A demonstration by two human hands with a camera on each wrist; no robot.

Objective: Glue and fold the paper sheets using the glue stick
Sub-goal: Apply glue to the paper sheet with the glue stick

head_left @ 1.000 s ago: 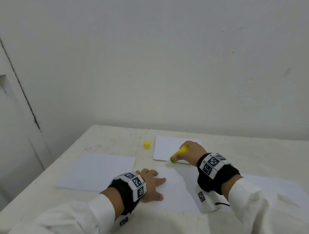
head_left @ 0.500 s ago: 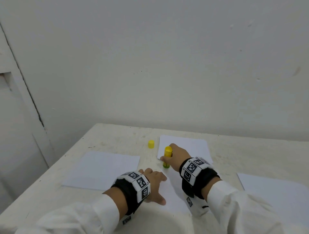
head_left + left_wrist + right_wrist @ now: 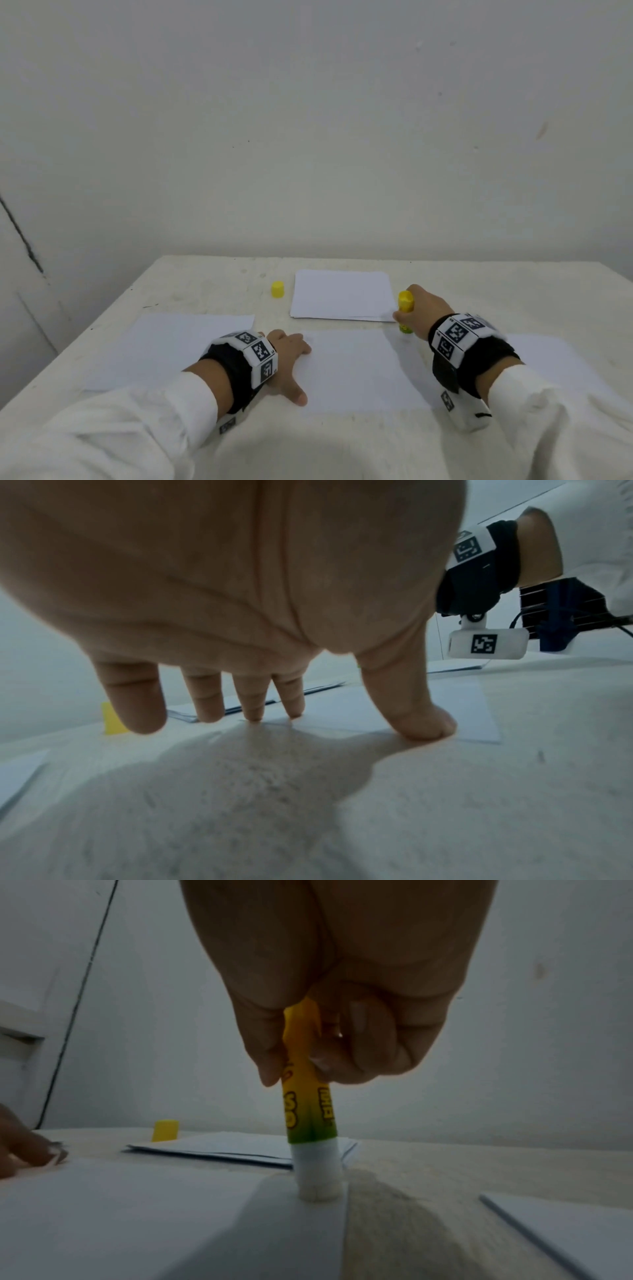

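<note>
Leftmost, a sheet [image 3: 178, 346] is lying flat on the table [image 3: 212, 274]. Next, the left hand [image 3: 286, 363] is resting with fingers spread — flat on the middle sheet's [image 3: 363, 370] left edge. Behind, a yellow cap [image 3: 277, 288] is standing beside a paper stack [image 3: 342, 294]. Rightward, the right hand [image 3: 419, 308] is gripping the glue stick [image 3: 306, 1096] upright — its white tip is pressing the middle sheet's far right corner. Another sheet [image 3: 548, 356] is lying farthest right.

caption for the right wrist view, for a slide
Right hand presses the glue stick upright onto a sheet's corner.
</note>
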